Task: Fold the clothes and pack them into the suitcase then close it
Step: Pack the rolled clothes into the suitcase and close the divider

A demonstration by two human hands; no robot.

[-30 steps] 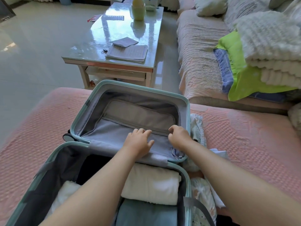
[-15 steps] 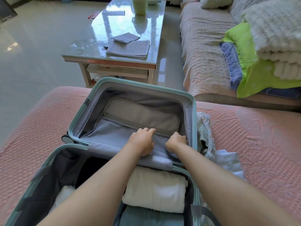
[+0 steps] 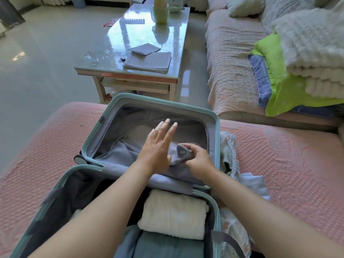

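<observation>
Since half a second ago, the left hand [image 3: 158, 146] is lifting off the lining, and its fingers, curled then, are now spreading wide above the far half of the mint-green hard-shell suitcase [image 3: 216, 127]. Lying open on the pink textured bed cover [image 3: 279, 164], the case is sitting directly under both hands. Its near half is holding a rolled cream garment [image 3: 173, 215] and a folded teal garment [image 3: 167, 246], both just below the wrists.

Just right of the left hand and touching it, the right hand [image 3: 195, 159] is pinching a bunched fold of the grey fabric divider flap [image 3: 119, 155].

With only that one pinch holding it, the flap is likely risking a slip, or staying bunched and catching in the rim when the case closes. Further right, a heap of loose pale clothes [image 3: 229, 146] is lying against the case's outer wall; closing now would probably be leaving them unpacked or trapping an edge.
</observation>
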